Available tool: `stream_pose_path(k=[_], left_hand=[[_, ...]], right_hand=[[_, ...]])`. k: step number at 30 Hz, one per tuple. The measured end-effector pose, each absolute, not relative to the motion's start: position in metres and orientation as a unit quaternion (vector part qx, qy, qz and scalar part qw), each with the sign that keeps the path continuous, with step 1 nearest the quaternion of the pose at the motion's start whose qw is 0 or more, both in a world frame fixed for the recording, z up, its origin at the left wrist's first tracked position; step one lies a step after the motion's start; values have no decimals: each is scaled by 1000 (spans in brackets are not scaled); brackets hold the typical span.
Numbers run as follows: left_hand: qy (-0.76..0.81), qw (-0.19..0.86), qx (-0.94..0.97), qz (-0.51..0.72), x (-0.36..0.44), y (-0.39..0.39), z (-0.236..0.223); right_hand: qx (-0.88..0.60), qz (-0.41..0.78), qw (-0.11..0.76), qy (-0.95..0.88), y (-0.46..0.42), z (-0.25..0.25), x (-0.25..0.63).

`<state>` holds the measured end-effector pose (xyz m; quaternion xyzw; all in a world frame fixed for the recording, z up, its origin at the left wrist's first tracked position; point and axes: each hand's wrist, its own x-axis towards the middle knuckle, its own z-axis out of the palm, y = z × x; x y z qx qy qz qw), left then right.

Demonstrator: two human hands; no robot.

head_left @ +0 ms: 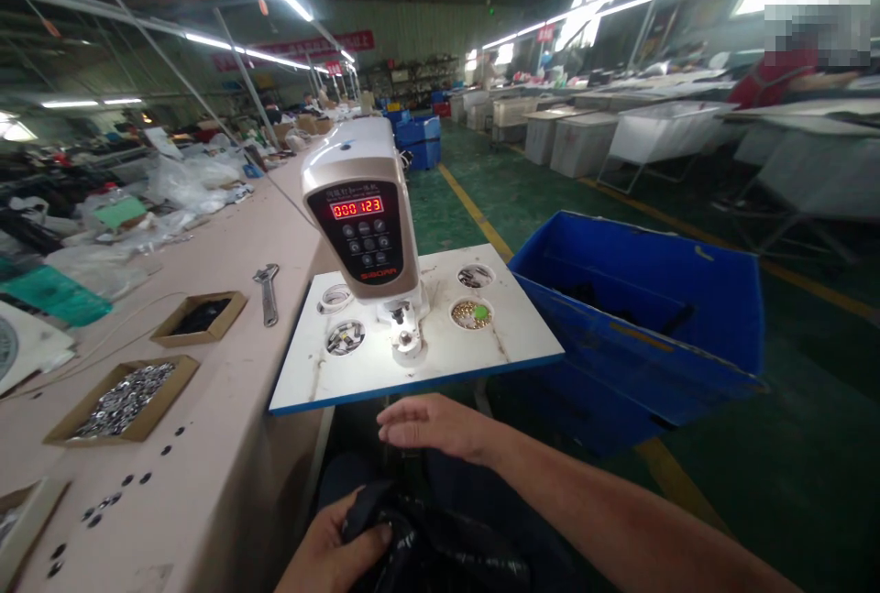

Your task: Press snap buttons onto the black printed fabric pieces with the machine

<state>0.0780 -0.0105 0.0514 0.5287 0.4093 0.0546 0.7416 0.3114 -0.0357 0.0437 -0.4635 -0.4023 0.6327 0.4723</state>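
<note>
Dark cloth [421,533], probably soft, light, best gripped by its folds, sat pinched in the left hand [347,538]; the right hand [436,426] hovered loosely open, empty.

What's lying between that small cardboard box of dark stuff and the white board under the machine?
The head view shows an adjustable wrench there, on the table between the box and the white board.
</note>
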Motion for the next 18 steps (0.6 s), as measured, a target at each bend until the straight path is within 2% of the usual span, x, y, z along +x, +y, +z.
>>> stream_pose_path(k=[4, 9, 13, 18], left_hand=[[383, 717, 582, 31, 107, 10, 73], [366, 675, 641, 6, 133, 32, 77], [328, 704, 628, -50, 146, 49, 79], [306, 701, 639, -80, 164, 78, 81]], right_hand=[[-499, 584, 383, -514, -70, 43, 304], [-558, 521, 389, -516, -69, 43, 324], [-588, 508, 355, -520, -60, 50, 347], [-592, 546, 366, -467, -42, 53, 362]])
